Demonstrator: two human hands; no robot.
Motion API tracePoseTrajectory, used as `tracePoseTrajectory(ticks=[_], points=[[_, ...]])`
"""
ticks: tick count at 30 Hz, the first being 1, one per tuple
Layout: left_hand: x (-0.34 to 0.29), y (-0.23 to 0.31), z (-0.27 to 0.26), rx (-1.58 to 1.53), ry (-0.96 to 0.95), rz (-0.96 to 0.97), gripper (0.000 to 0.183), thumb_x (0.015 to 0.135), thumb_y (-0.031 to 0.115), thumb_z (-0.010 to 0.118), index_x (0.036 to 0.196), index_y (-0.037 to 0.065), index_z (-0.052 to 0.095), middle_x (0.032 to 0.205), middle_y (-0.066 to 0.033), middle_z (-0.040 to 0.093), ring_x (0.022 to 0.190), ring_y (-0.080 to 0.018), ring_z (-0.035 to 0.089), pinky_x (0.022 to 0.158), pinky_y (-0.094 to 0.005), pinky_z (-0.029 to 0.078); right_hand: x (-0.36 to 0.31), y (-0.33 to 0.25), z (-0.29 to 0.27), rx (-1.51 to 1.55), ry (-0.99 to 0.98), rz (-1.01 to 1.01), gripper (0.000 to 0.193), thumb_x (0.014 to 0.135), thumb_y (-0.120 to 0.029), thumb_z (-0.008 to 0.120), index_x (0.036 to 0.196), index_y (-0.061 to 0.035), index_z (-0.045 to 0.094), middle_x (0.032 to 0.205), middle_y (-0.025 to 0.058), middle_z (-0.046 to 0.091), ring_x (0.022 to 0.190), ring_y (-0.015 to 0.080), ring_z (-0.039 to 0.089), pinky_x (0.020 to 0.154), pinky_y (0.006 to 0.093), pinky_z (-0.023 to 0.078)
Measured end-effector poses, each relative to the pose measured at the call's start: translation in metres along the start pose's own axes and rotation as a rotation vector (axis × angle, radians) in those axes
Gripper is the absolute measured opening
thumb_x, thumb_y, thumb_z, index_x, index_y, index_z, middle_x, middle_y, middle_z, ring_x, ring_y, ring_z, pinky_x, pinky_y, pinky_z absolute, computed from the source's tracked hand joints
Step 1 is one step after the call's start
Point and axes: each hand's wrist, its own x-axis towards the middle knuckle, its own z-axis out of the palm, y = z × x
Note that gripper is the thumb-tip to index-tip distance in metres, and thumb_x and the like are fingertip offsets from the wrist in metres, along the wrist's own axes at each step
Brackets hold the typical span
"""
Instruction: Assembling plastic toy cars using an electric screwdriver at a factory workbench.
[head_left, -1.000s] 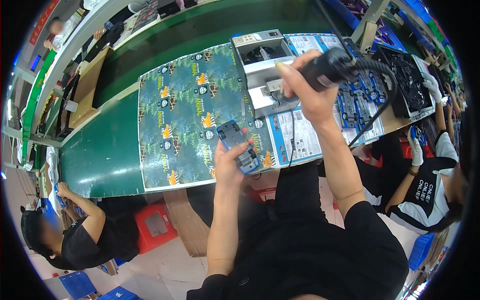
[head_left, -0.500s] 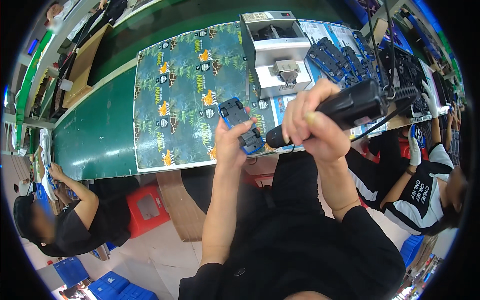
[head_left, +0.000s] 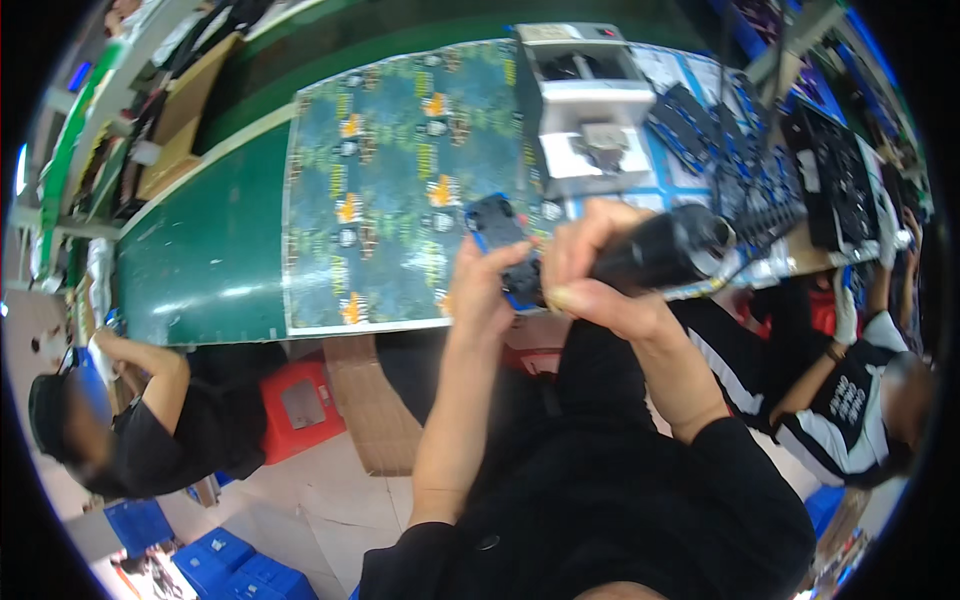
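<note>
A small black, roughly rectangular plastic part with a bright blue edge (head_left: 503,250) is held up in the left hand (head_left: 490,290), just above the near edge of the worktop (head_left: 210,270). It sits tilted, its long side running from upper left to lower right. A thick black cylindrical power tool (head_left: 660,248) lies almost level in the right hand (head_left: 590,270), its front end meeting the part's lower right end.
</note>
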Motion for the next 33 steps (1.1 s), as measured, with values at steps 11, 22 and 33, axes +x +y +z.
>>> tracePoseTrajectory(ticks=[11, 22, 33], points=[[-0.001, -0.003, 0.004, 0.061, 0.016, -0.022, 0.041, 0.079, -0.003, 0.069, 0.118, 0.002, 0.056, 0.104, -0.0090, 0.066, 0.090, -0.0196, 0.068, 0.076, -0.0350, 0.058, 0.001, 0.001, 0.004, 0.263, -0.004, 0.001, 0.026, 0.074, -0.002, 0.074, 0.075, -0.0038, 0.048, 0.058, 0.0068, 0.053, 0.047, 0.0142, 0.049, 0.047, 0.0272, 0.043], [0.006, -0.014, 0.010, 0.187, 0.007, 0.064, 0.038, 0.076, -0.001, 0.069, 0.112, 0.004, 0.059, 0.098, -0.0067, 0.065, 0.087, -0.0185, 0.067, 0.077, -0.0343, 0.056, -0.002, 0.009, -0.002, 0.182, -0.035, -0.127, 0.025, 0.081, -0.009, 0.068, 0.080, -0.0056, 0.043, 0.054, 0.0038, 0.048, 0.040, 0.0117, 0.045, 0.040, 0.0252, 0.041], [0.014, -0.001, 0.007, -0.086, -0.022, -0.092, 0.041, 0.099, 0.042, 0.056, 0.112, 0.003, 0.059, 0.099, -0.0114, 0.067, 0.082, -0.0225, 0.068, 0.068, -0.0389, 0.058, 0.009, 0.003, -0.007, 0.264, -0.150, -0.077, 0.023, 0.079, -0.010, 0.072, 0.087, -0.0020, 0.051, 0.059, 0.0071, 0.051, 0.046, 0.0155, 0.051, 0.046, 0.0305, 0.044]])
